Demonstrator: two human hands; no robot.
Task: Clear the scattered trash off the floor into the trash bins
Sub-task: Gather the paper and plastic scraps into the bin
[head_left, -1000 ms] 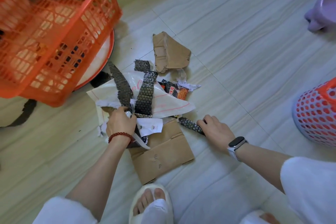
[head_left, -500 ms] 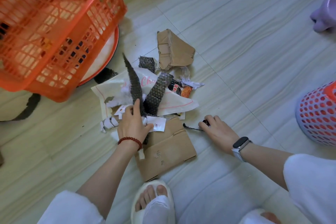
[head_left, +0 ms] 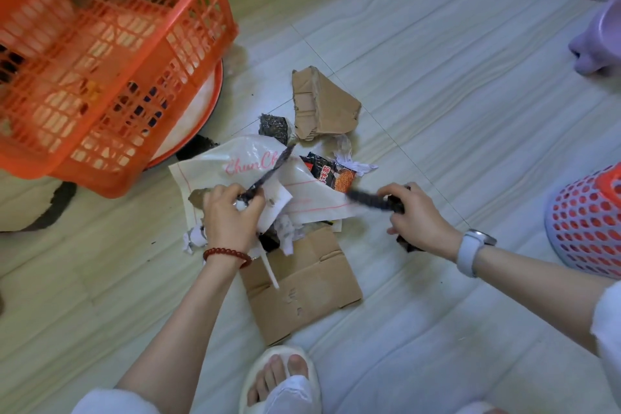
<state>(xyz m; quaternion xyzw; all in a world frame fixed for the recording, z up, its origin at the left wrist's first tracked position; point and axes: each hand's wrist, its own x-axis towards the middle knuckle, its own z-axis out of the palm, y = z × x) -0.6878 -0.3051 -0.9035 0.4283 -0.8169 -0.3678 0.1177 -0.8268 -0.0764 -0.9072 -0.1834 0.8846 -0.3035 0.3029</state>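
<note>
Our left hand (head_left: 232, 212) clenches a dark strip (head_left: 268, 175) and our right hand (head_left: 416, 215) grasps another dark strip (head_left: 366, 200), both lifted over the trash pile's white bag (head_left: 215, 165). Beyond the bag lies torn cardboard (head_left: 322, 104), and left of it stands the orange basket (head_left: 111, 54).

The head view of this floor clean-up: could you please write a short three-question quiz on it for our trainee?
1. True or false: the left hand grips a dark strip.
2. What does the right hand hold? A) cardboard B) dark bubble-wrap strip C) snack packet
3. Fill in: the flat cardboard lies nearest the person's ____.

Key: 1 true; 2 B; 3 foot.
</note>
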